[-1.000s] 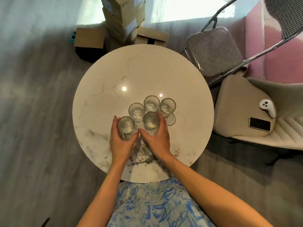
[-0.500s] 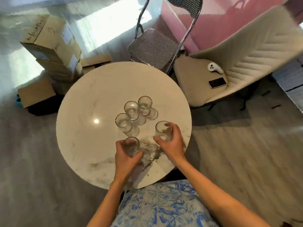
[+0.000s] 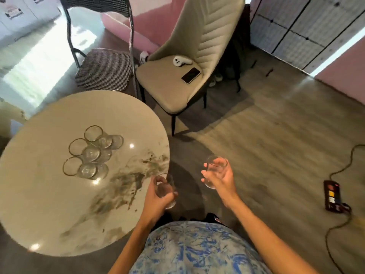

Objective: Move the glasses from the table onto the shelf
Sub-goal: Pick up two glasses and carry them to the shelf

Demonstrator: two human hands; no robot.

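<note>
The left hand (image 3: 156, 196) was wrapped around a glass (image 3: 165, 190), fingers curled about its side, holding it over the table's (image 3: 49, 204) near edge. The right hand (image 3: 219, 178) gripped a second glass (image 3: 214, 171) from the side, clear of the table and above the floor (image 3: 276, 145). The two hands were apart, each closed on its own glass, both glasses roughly upright.

Three more glasses (image 3: 88, 153) stood clustered together on the table, well to the left of the hands. Beyond the table sat a beige chair (image 3: 177, 89) with a phone (image 3: 191, 75) and a white controller (image 3: 180, 61) on its seat, and a black chair (image 3: 102, 70) beside it.

The step in hand looked like the carry: two glasses lifted, not yet placed. No shelf showed clearly; the gridded unit (image 3: 296, 30) at the upper right may be it, though I cannot tell. The next move would call for keeping both glasses level while walking, then setting each down gently before returning for the other three.
</note>
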